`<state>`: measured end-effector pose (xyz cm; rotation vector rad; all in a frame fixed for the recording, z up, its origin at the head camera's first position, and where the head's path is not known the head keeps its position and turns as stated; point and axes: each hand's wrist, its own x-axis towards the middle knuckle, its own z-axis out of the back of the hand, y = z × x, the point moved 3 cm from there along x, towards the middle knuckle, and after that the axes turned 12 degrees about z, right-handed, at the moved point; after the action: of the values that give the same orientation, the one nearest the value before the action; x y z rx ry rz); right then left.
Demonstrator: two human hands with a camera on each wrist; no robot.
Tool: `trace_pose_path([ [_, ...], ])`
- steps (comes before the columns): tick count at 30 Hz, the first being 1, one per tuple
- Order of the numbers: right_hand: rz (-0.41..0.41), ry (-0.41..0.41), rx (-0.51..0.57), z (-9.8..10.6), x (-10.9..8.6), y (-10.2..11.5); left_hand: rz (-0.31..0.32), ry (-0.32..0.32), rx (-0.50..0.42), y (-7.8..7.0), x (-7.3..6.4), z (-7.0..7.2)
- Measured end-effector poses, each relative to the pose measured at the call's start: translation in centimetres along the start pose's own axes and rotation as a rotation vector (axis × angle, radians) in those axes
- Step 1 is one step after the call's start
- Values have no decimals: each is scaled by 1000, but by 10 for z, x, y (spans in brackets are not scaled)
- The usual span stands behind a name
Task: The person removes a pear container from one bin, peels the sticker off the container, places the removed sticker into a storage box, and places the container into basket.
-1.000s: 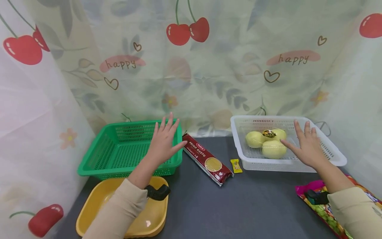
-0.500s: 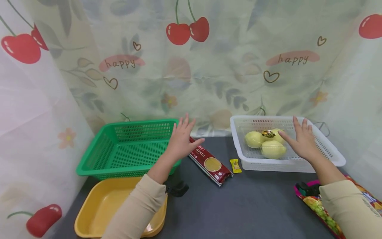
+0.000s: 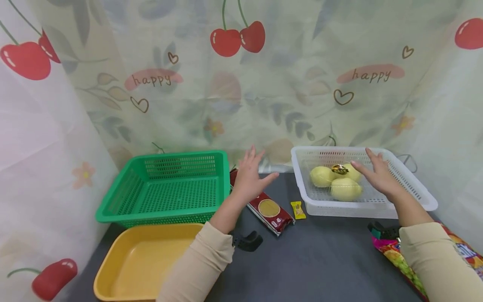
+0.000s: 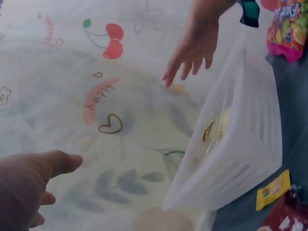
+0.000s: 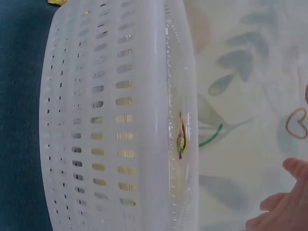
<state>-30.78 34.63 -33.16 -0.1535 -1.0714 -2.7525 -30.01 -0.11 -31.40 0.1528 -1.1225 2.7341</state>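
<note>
Above glossy oblong packet (image 3: pixel 270 211), left fingers (image 3: pixel 252 156) spread

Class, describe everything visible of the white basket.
The white basket is rectangular and looks plastic, with a smooth rim and walls pierced by long slots and smaller holes. It stands upright on the dark tabletop, at the head view's right, holding a clear pack of three pale yellow fruits. The right hand hovers above, not touching it.
</note>
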Motion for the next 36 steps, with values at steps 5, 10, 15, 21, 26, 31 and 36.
trace_pose_path([
  [5,-30,17,121,0,2,-7,-16,8,-154,-5,4,-19],
  [10,-50,41,265,-2,4,-16,55,12,-344,-5,5,-39],
  [15,-65,74,340,-5,7,-23,139,-4,-459,-6,2,-57],
  [21,-107,86,394,-2,9,-34,142,-3,-525,-12,1,-77],
  [26,-163,57,469,3,12,-46,161,-5,-542,-17,2,-92],
  [31,-200,25,499,4,16,-49,167,20,-527,-21,2,-103],
  [36,-223,-13,499,6,18,-53,206,61,-531,-31,3,-115],
])
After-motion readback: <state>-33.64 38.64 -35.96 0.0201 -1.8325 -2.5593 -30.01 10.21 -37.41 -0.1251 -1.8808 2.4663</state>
